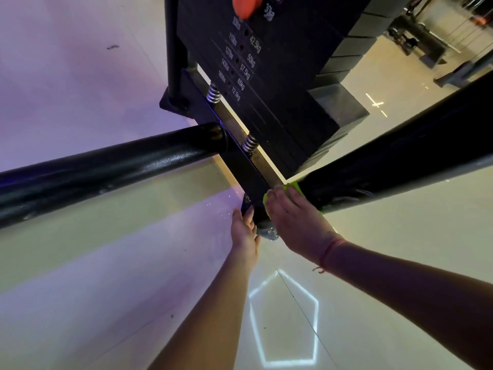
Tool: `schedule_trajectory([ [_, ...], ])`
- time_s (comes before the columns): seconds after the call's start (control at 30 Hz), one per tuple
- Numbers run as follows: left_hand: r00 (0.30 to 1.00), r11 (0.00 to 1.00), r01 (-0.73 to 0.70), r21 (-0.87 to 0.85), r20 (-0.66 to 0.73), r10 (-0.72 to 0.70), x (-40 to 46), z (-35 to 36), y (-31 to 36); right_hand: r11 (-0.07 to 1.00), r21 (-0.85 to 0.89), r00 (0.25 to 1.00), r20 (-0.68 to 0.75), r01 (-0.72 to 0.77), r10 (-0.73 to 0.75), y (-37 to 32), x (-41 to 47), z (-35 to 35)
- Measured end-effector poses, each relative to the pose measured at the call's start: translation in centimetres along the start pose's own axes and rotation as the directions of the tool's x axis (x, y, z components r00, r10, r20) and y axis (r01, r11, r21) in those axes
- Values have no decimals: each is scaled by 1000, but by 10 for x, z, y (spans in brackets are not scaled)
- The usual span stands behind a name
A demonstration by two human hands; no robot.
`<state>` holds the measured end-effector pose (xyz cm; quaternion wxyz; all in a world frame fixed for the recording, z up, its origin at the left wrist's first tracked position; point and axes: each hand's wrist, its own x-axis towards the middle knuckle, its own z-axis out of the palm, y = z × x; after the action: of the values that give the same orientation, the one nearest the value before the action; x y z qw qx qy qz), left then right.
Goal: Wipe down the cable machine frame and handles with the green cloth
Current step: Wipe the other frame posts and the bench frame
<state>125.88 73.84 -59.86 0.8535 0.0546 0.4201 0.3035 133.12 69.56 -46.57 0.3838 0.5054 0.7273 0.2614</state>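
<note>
I look steeply down at the base of the black cable machine frame (248, 169), where two thick black tubes meet a flat base bar under the weight stack (266, 76). My right hand (296, 217) presses the green cloth (293, 188) flat onto the base bar beside the right tube (400, 161); only the cloth's edges show around my fingers. My left hand (244, 229) rests against the near end of the base bar, fingers wrapped on its edge. No handles are in view.
The left tube (106, 169) runs out to the left edge. Two steel springs (249, 144) sit under the stack, and an orange selector knob (244, 5) is at the top. Glossy tiled floor (373, 276) reflects lights. Other gym equipment (421, 41) stands far right.
</note>
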Motion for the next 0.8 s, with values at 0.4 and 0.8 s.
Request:
schedule_trajectory([
  [0.4, 977, 974, -209, -81, -43, 207, -53, 57, -3, 1000, 4, 996, -94, 4, -4, 43, -60, -29],
  [0.8, 961, 956, -251, 153, 156, 227, -78, 58, 10, 939, 66, 890, -302, -337, 341, 72, -106, -40],
])
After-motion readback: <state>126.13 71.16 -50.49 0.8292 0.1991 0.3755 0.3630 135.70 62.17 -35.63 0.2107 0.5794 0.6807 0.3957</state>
